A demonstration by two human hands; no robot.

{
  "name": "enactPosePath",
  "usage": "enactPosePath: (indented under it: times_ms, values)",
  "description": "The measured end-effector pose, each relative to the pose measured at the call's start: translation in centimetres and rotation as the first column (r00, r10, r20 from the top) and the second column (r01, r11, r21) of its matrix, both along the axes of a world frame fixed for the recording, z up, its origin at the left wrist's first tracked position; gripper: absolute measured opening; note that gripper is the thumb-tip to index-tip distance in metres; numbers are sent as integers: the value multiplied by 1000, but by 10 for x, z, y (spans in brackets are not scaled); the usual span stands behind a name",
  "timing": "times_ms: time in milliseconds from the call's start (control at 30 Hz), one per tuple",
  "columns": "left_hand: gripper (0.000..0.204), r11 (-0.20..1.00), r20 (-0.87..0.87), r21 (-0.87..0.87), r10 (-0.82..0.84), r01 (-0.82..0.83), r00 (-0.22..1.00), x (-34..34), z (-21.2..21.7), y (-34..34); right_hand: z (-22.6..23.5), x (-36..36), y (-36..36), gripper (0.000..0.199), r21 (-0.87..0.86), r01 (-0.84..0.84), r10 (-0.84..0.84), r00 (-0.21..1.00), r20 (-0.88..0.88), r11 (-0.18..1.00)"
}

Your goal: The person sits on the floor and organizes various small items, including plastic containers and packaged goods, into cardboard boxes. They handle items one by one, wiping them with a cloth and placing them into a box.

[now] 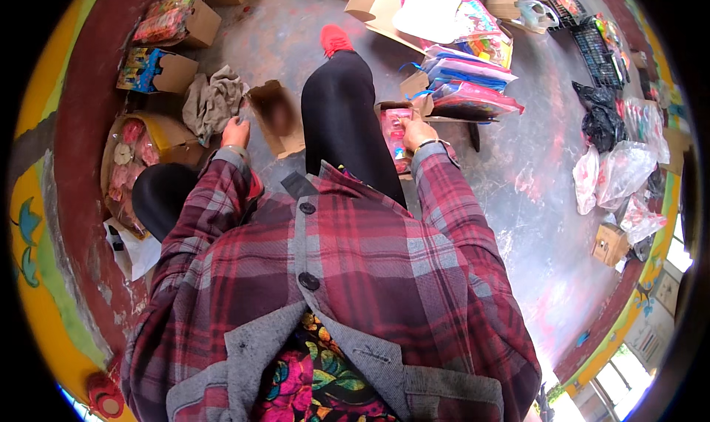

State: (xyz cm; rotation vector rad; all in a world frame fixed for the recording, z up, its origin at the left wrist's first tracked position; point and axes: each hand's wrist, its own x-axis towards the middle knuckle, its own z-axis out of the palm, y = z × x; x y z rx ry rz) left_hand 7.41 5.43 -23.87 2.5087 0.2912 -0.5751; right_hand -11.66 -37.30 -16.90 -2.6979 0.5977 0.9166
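My left hand (236,132) is closed at the lower edge of a crumpled grey-brown cloth (213,102), seemingly gripping it. An open cardboard box (289,142) stands just right of that hand, its inside bare. On the other side of my knee, my right hand (419,133) curls over a pink-and-red package (396,135) in a narrow cardboard box. Part of the package lies beneath my fingers. Just beyond this hand, colourful flat packs (473,73) stand in a row.
Boxes of bright packets (168,17) line the left wall, with a large box of pink items (133,156) nearer me. A carton with a white sheet (425,9) lies ahead. Plastic bags (625,174) and black crates (592,51) sit along the right wall.
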Motion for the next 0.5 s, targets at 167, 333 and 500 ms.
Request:
enactPosePath:
  times_ms: [167,333,500]
  values:
    - [37,984,55,-179,1,9,998,4,-34,18,0,-3,-6,23,-87,-61,74,986,153,994]
    - [28,938,-88,-346,-11,-20,996,-7,16,-16,31,-11,-29,22,84,-244,243,970,22,966]
    - [28,912,70,-410,12,18,997,0,47,-23,118,-37,-74,19,475,18,-186,933,309,880]
